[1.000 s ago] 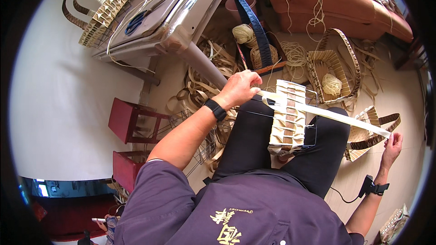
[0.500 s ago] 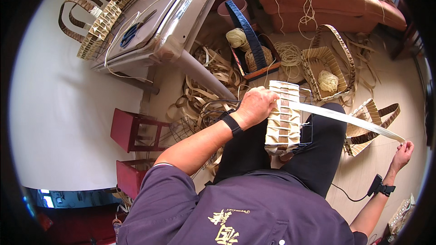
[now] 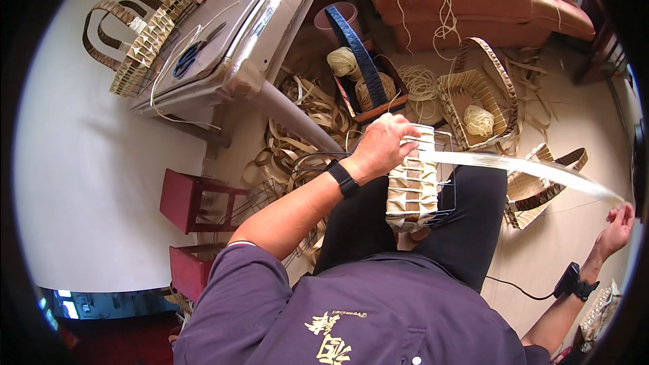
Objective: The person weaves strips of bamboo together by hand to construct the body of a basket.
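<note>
A half-woven wire-frame basket (image 3: 411,196) rests on my lap, one side covered in cream folded strips with a brown band along the middle. My left hand (image 3: 382,147) grips its far left edge, with the fingers bent over the weave. From near those fingers a long pale flat strip (image 3: 517,162) runs taut to the right. Out at the far right my right hand (image 3: 615,228) pinches the strip's end. The bare dark wires of the frame show on the basket's right side.
A table (image 3: 257,61) with scissors (image 3: 186,59) stands at upper left. Beyond the lap are a blue-handled basket (image 3: 368,78) with cord balls, a woven basket (image 3: 466,88), and another basket (image 3: 534,192). Strips (image 3: 307,105) litter the floor; red stools (image 3: 182,199) stand left.
My right hand has moved outward to the right, and more of the strip stretches between my hands. My left hand stays at the basket's edge. The whole view has shifted slightly.
</note>
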Tool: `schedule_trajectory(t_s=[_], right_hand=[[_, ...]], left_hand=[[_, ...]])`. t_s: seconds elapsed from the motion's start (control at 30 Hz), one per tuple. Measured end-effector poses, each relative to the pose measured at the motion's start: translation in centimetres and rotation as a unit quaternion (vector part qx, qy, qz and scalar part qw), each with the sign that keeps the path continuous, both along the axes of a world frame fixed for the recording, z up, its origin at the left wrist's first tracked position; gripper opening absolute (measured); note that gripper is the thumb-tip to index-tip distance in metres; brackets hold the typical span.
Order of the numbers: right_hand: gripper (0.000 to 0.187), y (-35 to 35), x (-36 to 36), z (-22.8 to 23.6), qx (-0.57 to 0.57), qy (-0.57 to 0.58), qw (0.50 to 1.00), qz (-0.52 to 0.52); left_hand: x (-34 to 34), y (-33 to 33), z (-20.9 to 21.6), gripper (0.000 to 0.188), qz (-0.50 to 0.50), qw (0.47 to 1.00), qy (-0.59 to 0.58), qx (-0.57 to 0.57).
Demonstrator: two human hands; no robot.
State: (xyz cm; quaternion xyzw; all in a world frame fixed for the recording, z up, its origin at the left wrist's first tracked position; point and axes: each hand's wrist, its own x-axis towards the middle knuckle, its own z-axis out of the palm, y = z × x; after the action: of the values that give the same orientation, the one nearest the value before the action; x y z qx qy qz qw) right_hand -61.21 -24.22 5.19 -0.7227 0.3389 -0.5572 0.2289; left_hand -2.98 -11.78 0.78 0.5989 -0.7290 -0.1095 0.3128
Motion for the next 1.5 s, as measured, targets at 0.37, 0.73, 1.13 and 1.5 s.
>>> schedule_trajectory(t_s=[0.37, 0.73, 1.13, 1.5], right_hand=[[0.016, 8.9, 28.6, 14.7, -0.107, 0.135, 0.964, 0.205], [0.027, 6.3, 36.0, 8.0, 0.217, -0.023, 0.936, 0.277], [0.021, -2.6, 37.6, -3.4, 0.242, 0.435, 0.862, 0.097], [0.018, -2.7, 39.4, -3.4, 0.215, 0.519, 0.816, 0.133]], left_hand=[[-8.0, 0.4, 15.0, 0.04, -0.234, 0.947, 0.208, -0.074], [-2.9, 0.2, 12.9, 0.016, -0.042, 0.915, 0.398, -0.044], [3.1, -2.8, -1.8, 0.011, 0.061, 0.992, 0.014, 0.107], [3.2, -3.4, -6.7, 0.004, 0.07, 0.992, -0.1, 0.028]])
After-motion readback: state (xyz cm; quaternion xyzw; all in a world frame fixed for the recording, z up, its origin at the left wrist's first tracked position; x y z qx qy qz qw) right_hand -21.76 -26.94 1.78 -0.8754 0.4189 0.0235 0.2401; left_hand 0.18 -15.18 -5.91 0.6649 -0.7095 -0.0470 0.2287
